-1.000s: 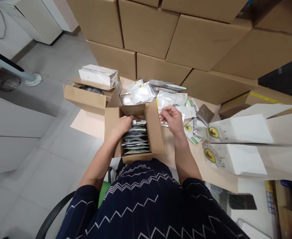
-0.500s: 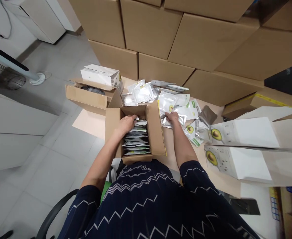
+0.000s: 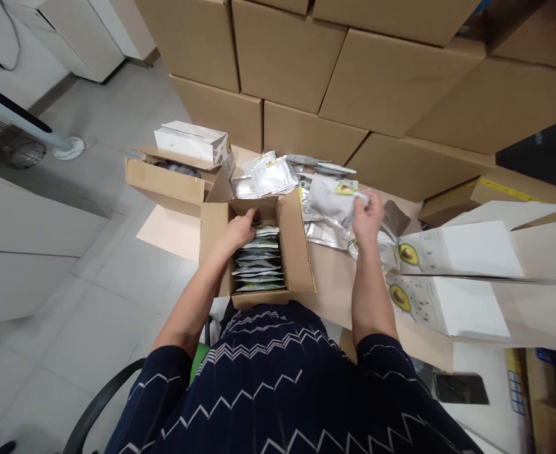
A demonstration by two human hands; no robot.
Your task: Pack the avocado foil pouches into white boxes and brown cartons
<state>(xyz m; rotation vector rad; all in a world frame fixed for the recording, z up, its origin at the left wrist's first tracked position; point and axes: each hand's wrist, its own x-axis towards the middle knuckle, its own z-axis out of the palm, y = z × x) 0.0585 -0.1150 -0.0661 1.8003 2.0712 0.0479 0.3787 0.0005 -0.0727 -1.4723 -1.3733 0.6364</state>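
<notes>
- Inside the open carton (image 3: 297,243), a row of silvery sachets (image 3: 259,268) is standing on edge, stopping short of the carton's far wall.
- Across the carton's left flap, the left hand (image 3: 240,231) is reaching in, its index finger extending toward the far wall; the other fingers are partly hiding, so I cannot tell whether they are gripping anything.
- Right of the carton and a little beyond it, the right hand (image 3: 368,217) is pinching the right end of a whitish sachet (image 3: 331,197) showing an avocado picture.
- Below that held sachet, more sachets are lying on the table (image 3: 327,277) just right of the carton; I cannot tell whether it is touching them.
- Beyond the carton, loose sachets (image 3: 271,178) are overlapping in a pile.
- Left of the carton and slightly beyond, a smaller brown box (image 3: 164,186) is standing open, with a white box (image 3: 187,145) sitting behind it.
- Well to the carton's right, two white avocado-print boxes (image 3: 471,306) are lying side by side.
- Behind the carton and the pile, large brown boxes (image 3: 287,57) are forming a stacked wall.
</notes>
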